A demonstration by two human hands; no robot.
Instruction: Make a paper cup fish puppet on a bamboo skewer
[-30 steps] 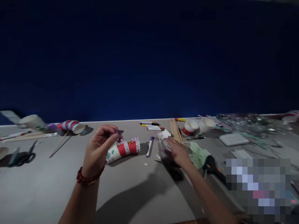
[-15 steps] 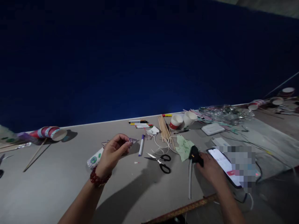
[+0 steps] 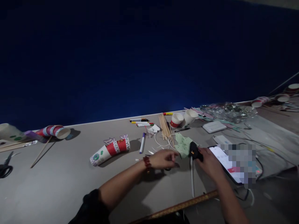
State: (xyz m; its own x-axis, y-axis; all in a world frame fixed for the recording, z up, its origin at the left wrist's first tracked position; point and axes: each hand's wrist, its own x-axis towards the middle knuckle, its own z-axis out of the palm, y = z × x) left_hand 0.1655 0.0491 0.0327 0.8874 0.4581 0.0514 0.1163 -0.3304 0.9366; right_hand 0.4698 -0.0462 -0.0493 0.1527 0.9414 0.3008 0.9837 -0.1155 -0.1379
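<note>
- Black glue gun (image 3: 194,151), or what looks like one, lies at the right edge of the crumpled green paper (image 3: 182,143), which probably shields the table (image 3: 130,199) from drips.
- Right hand (image 3: 210,165) is on it, fingers closed round its near end, thumb side up; that keeps the fingers off the far end, likely the hot one.
- A pale rod (image 3: 192,180) runs from it towards the table's front edge; glue stick or cable, I can't tell which.
- Left hand (image 3: 163,159) comes in from the other side, over the scissors (image 3: 150,152), fingers loosely curled and partly open; whether anything is pinched in there, I can't tell. Being this near, it seems placed to work with the right.
- Just right of that grip, the lit phone (image 3: 225,163) lies face up, readable at a glance.
- Over to the left, the joined paper cups (image 3: 109,151) rest on their side, a bent shape that probably wouldn't stand well.
- Between cups and paper, a purple-capped marker (image 3: 142,143) and the bundle of wooden sticks (image 3: 165,127) lie flat, handy for either hand.
</note>
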